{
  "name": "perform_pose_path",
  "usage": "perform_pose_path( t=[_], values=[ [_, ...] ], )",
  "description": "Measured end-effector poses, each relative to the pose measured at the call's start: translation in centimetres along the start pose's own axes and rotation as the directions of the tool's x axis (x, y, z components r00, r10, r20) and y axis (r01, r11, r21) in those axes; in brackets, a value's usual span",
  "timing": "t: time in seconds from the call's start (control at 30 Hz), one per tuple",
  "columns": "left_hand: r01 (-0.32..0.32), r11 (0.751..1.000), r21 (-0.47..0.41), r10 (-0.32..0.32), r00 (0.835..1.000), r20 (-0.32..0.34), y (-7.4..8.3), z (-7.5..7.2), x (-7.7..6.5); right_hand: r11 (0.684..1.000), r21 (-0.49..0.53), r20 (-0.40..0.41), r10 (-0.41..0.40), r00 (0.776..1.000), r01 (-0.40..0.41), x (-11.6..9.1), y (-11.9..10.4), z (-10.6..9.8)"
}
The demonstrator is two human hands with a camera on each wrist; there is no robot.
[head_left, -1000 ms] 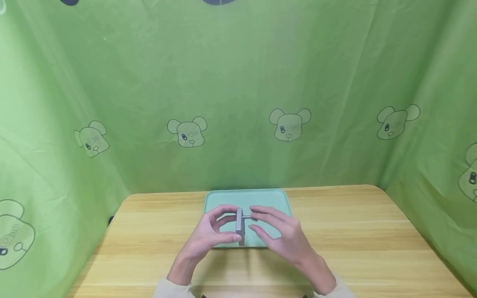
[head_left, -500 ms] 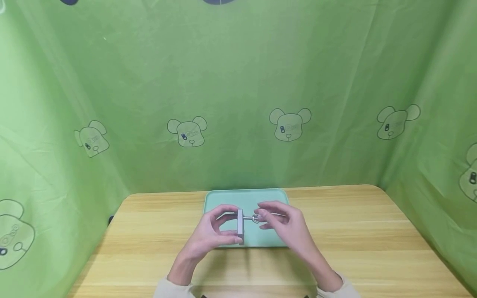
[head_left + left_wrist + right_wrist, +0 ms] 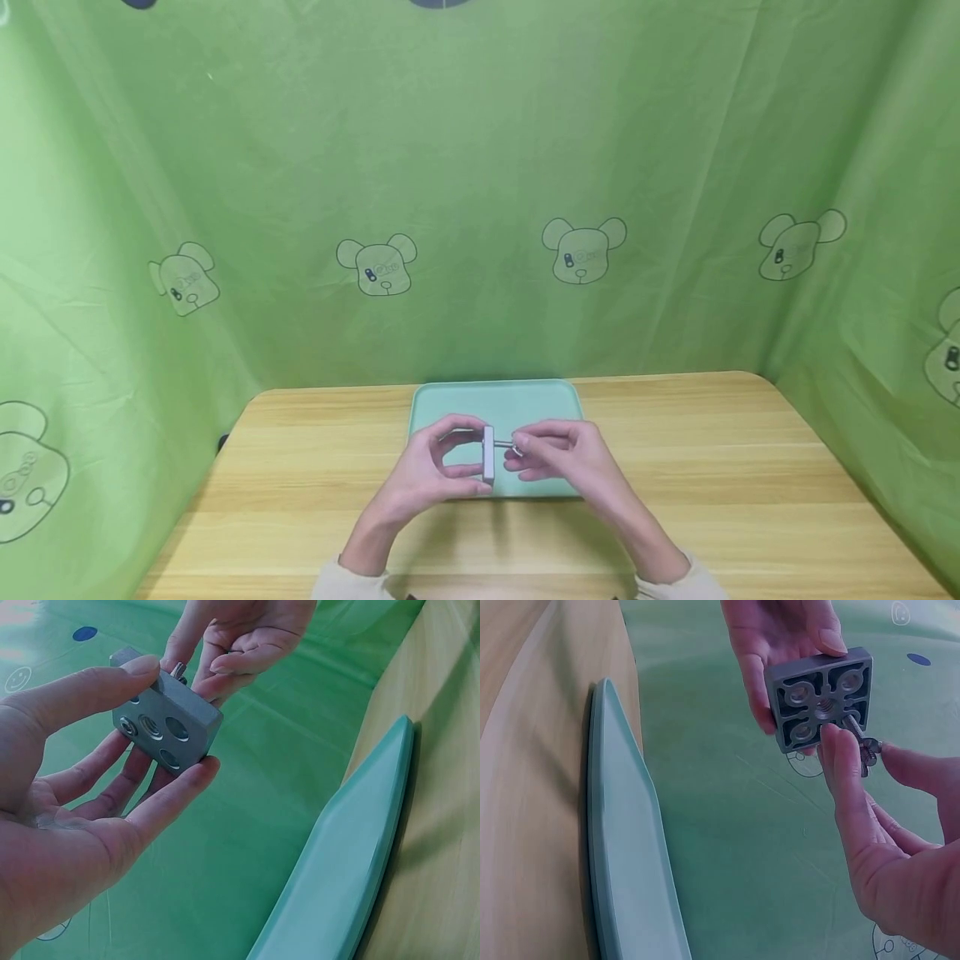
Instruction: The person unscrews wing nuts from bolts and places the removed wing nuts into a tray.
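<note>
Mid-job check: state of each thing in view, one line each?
Metal block: upright, held in mid-air
Bolt: at a corner hole, shank exposed; depth unclear
Left hand: gripping the block's edges
Right hand: pinching the bolt's outer end
Tray: flat on the table
Curtain: hanging behind the table

A square, grey metal block (image 3: 823,693) is being held aloft on edge, its broad faces pointing left and right in the head view. One face is showing raised ribs around dark recesses, with round bosses toward the corners and a threaded hole in the middle; the opposite face is looking flatter, its round holes opening through plain metal. A silvery threaded wing screw (image 3: 869,747) is projecting from the ribbed face near one corner, its shank running roughly level. Its winged head is standing apart from the block, partly hidden in the head view.
</note>
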State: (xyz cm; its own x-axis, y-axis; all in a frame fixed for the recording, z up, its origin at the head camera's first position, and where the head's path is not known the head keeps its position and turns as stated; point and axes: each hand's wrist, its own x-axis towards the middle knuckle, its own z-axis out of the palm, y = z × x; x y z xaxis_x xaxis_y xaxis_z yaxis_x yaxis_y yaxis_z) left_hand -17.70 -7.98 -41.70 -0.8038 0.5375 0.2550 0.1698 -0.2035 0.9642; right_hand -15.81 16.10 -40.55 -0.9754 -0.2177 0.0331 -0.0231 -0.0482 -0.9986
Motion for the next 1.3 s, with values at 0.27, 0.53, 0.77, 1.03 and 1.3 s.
perform_pose_path(
  t=[0.27, 0.53, 0.77, 1.03, 1.3],
  values=[
    [-0.006, 1.0, 0.002, 0.006, 1.0, 0.01, -0.1, 0.0, 0.0, 1.0, 0.009, 0.02, 0.013, 1.0, -0.013, 0.0, 0.0, 0.0],
    [-0.001, 1.0, 0.013, 0.001, 1.0, 0.007, 0.0, 0.0, 0.0, 0.999, -0.026, 0.007, -0.025, 1.0, 0.025, -0.2, -0.2, 0.2],
    [0.007, 1.0, -0.003, -0.007, 1.0, 0.008, 0.0, -0.2, 0.0, 0.978, -0.123, -0.007, -0.169, 0.986, 0.167, -0.6, -0.4, 0.7],
    [0.002, 0.998, -0.056, -0.001, 1.0, 0.019, 0.0, -0.7, -0.2, 0.696, -0.404, 0.06, -0.627, 0.777, 0.593, -0.3, 0.2, 1.3],
    [0.004, 0.996, -0.085, -0.002, 1.0, 0.03, 0.2, -0.9, -0.2, 0.264, -0.467, 0.213, -0.893, 0.397, 0.844, 0.9, 0.9, 0.9]
  ],
)
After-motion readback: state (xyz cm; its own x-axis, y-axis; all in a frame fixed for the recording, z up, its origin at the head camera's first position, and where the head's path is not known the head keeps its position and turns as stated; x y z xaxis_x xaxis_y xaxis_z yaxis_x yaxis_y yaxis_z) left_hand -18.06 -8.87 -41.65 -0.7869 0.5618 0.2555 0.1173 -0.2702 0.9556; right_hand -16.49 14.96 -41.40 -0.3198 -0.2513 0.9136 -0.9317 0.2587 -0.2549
